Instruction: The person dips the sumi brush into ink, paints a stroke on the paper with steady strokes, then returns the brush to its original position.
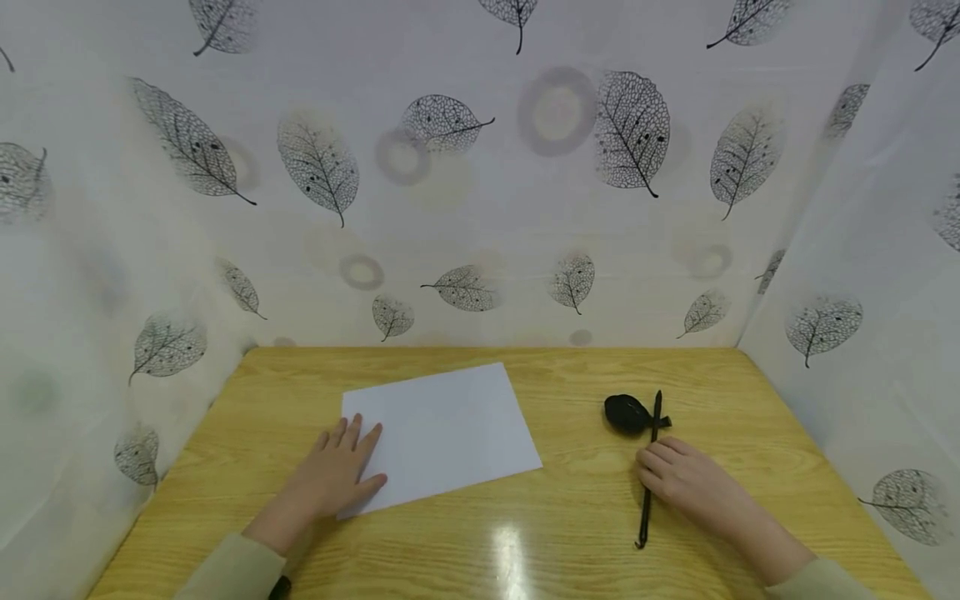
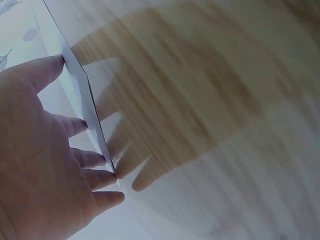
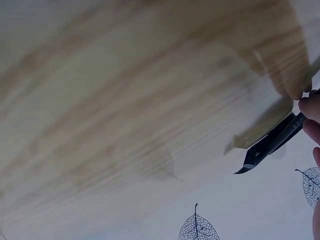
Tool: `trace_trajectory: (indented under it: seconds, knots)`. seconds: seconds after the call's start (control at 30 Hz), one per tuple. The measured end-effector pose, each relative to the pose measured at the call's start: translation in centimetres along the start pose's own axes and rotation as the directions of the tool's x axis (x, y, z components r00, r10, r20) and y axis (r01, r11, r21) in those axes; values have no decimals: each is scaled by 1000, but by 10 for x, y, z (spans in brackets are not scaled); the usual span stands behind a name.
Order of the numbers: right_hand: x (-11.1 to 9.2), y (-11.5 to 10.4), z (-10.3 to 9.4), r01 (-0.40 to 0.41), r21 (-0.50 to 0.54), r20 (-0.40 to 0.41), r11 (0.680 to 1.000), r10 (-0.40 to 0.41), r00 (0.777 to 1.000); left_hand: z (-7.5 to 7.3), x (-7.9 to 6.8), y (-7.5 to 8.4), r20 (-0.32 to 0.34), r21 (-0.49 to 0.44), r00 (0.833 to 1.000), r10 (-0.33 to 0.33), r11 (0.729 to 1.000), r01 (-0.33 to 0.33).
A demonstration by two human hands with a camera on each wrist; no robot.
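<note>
A white sheet of paper (image 1: 450, 433) lies on the table left of the middle. My left hand (image 1: 337, 471) rests on its left edge with straight, spread fingers; the left wrist view shows those fingertips (image 2: 77, 125) touching the paper (image 2: 75, 80). At the right, my right hand (image 1: 682, 479) pinches a slim black pen-like stick (image 1: 647, 508) with a small hook at its near end. Part of the stick (image 3: 272, 142) shows in the right wrist view, its tip narrow and pointed. Just beyond that hand lies a black oval thing (image 1: 626, 414) with a narrow neck, which the stick crosses.
The wooden table (image 1: 585, 550) is walled at the back and both sides by white sheeting (image 1: 495, 208) with a leaf print. A small dark object (image 1: 280, 588) shows beside the left sleeve at the bottom edge.
</note>
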State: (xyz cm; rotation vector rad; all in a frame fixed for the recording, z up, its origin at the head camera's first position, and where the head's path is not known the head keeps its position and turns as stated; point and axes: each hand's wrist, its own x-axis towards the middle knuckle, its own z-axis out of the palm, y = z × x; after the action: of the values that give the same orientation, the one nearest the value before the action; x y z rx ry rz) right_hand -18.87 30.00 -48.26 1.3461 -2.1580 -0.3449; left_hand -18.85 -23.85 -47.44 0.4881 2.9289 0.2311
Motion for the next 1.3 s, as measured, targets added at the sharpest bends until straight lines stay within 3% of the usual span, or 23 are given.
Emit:
trace_trajectory:
  seconds: [0.23,0.6,1.3]
  knots:
    - [-2,1,0,49,-24,10,999,-48,999,4,2,4,8,-21,1000,25,999,-25]
    - [-3,1,-6,121,-138,-44,983,-128,991,5,4,8,6,-19,997,77,997,-77]
    - [9,23,-31,71,-181,-202,981,-108,974,7,18,27,55,-18,990,132,991,-131]
